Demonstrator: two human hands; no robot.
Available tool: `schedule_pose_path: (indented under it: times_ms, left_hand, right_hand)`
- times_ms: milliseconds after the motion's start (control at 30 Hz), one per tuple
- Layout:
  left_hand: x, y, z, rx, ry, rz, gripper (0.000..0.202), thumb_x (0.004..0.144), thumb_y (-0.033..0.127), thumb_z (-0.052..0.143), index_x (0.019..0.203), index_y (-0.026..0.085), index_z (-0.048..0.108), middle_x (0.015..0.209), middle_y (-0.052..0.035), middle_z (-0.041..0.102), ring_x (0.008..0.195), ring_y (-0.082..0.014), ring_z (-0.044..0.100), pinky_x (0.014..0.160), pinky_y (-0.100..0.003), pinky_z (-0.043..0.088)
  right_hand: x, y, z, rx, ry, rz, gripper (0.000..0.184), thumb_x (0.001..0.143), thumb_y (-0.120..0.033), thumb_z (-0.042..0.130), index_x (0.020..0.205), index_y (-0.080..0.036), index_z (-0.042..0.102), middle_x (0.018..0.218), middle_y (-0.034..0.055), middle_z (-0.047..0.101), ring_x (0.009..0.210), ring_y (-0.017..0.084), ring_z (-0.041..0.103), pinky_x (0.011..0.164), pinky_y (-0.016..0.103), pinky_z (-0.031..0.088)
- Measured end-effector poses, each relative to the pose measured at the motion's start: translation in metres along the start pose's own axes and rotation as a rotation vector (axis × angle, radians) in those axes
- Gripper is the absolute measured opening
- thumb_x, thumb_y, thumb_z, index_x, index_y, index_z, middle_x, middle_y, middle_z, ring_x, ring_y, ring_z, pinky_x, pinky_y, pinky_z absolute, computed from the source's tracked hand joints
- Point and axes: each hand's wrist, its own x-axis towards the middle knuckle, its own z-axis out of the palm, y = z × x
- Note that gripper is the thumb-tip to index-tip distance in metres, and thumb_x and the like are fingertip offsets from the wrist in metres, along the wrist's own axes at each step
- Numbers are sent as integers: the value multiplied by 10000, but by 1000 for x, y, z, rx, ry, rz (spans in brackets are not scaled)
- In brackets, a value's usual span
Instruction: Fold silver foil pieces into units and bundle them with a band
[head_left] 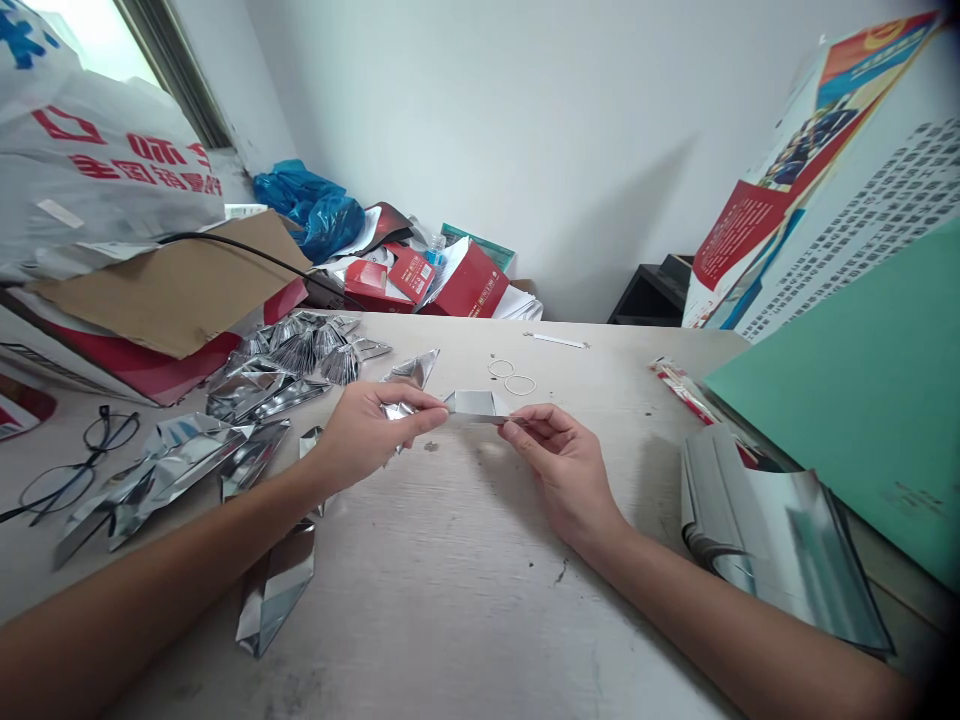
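Observation:
A small folded silver foil sheet (476, 404) hangs just above the white table (450, 600), pinched at both ends. My left hand (371, 432) grips its left end with thumb and fingers closed; another crumpled foil bit shows under that palm. My right hand (559, 462) pinches the right end between thumb and forefinger. Finished folded foil pieces (300, 350) lie piled to the left. A stack of flat silver sheets (772, 530) rests at the right.
Eyeglasses (75, 470) lie at the left edge. Two rubber bands (511, 376) sit beyond the hands. Cardboard and red boxes (450, 280), a blue bag (315, 205) and a black cable crowd the back left. A green board (862, 390) and posters lean at the right.

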Motion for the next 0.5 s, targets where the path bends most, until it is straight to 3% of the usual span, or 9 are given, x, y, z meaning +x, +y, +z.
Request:
schedule_pose_path:
  times_ms: [167,300,500]
  left_hand:
    - [-3,-4,4,-12,43,58,192,730,319,869,869,196,819,807,-11,732,597,-82,587,545,-215,439]
    - [-2,-11,5,-51,87,75,123,752,295,850,803,192,805,807,-17,737,634,-95,612,572,-218,458]
    - [0,-13,7,-31,51,87,155,781,326,829,874,202,819,832,-29,739,621,-101,605,555,-229,465]
  right_hand:
    - [-3,-5,3,25,20,34,333,680,-353,886,885,-177,692,869,8,716,843,79,664,779,185,497]
    - [-4,-6,4,57,-10,110,341,692,-384,878,885,-172,692,883,29,749,882,104,711,835,205,515]
    - [-3,-7,4,108,-13,171,353,671,-376,892,876,-163,698,866,35,762,872,104,728,802,182,515]
